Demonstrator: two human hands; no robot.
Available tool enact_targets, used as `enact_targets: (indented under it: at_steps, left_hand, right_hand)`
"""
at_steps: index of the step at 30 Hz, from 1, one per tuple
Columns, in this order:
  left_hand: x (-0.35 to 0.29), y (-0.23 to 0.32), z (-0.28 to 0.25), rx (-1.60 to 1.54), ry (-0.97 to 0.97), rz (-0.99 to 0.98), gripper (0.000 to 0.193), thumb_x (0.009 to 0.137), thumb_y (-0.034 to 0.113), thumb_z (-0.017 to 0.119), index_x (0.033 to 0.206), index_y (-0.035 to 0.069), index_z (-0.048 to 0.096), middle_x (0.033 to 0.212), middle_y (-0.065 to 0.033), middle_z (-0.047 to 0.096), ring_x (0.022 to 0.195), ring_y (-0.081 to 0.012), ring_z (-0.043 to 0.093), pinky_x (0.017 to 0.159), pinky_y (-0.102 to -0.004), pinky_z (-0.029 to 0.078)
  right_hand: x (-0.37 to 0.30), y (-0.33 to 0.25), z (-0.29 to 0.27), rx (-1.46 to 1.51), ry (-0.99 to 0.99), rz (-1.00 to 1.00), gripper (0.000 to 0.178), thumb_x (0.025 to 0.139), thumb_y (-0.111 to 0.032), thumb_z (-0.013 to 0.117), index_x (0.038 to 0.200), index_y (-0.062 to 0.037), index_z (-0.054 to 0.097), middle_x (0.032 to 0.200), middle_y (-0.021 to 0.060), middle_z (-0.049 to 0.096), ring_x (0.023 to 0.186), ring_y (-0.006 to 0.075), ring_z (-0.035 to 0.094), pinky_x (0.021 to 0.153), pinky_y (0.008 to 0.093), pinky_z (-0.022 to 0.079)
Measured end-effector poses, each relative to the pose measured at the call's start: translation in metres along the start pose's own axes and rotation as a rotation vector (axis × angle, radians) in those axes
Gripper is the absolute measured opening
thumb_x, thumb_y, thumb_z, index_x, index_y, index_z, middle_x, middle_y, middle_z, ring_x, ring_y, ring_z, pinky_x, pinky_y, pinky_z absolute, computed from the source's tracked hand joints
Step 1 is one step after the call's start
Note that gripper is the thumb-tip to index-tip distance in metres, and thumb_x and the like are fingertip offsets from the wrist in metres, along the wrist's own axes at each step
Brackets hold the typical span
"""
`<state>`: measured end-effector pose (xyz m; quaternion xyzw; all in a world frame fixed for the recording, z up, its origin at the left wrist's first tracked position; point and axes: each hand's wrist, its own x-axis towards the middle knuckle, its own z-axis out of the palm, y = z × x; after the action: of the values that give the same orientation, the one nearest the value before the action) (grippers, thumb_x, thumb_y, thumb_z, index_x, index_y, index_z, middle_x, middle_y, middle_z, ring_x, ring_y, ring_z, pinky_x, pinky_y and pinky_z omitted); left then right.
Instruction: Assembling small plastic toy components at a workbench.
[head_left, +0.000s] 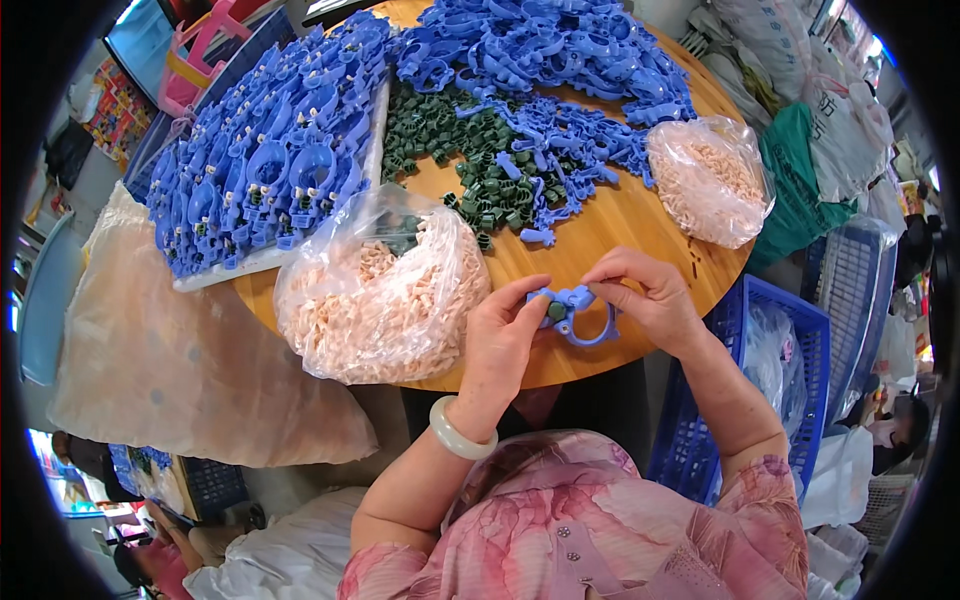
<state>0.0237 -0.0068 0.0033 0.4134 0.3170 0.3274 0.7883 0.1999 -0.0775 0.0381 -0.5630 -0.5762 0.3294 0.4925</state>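
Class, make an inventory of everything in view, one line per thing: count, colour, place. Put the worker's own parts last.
Table: one, wood-brown, centre
Ring piece: one, blue with dark green, between the hands
Board: one, white, table's left
Blue pieces: many, blue, on the board
Blue shells: many, blue, table's far side
Small parts: many, dark green, mid-table
Bags of small pieces: two, clear with pale pink contents, table's near left and right
Baskets: several, blue, right and upper left
Large sack: one, beige, left
Background clutter: uncountable, mixed colours, edges
Bracelet: one, pale, left wrist
Shirt: one, pink patterned, bottom
Left hand: one, holding the ring piece
Right hand: one, at its right side
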Motion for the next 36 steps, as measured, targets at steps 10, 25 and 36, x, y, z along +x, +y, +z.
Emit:
enact_targets:
  at_steps: [10,25,36]
  left_hand:
    - [0.002,0.004,0.001,0.037,0.003,-0.043,0.023,0.090,0.007,0.054,0.110,-0.003,0.059,0.087,-0.0044,0.063,0.072,-0.0084,0.060,0.062,-0.0213,0.051]
    - [0.002,0.007,0.002,-0.026,0.001,-0.095,0.022,0.089,0.007,0.055,0.108,-0.002,0.059,0.085,-0.0055,0.064,0.069,-0.0106,0.062,0.061,-0.0238,0.053]
    - [0.004,0.005,0.004,-0.026,0.020,-0.092,0.021,0.089,0.008,0.056,0.108,-0.001,0.060,0.084,-0.0048,0.064,0.067,-0.0098,0.062,0.057,-0.0237,0.052]
  right_hand:
    - [0.009,-0.009,-0.001,-0.210,-0.064,0.083,0.016,0.087,-0.016,0.058,0.091,-0.0018,0.063,0.082,0.0037,0.059,0.074,0.0114,0.055,0.064,0.0239,0.043]
    - [0.017,-0.013,-0.005,-0.233,-0.180,0.173,0.019,0.089,-0.019,0.055,0.087,-0.0020,0.064,0.074,0.0060,0.056,0.064,0.0134,0.055,0.056,0.0266,0.044]
    - [0.016,0.000,-0.011,-0.377,-0.187,-0.101,0.016,0.088,-0.017,0.057,0.092,-0.0034,0.064,0.082,0.0072,0.053,0.077,0.0193,0.054,0.067,0.0291,0.044]
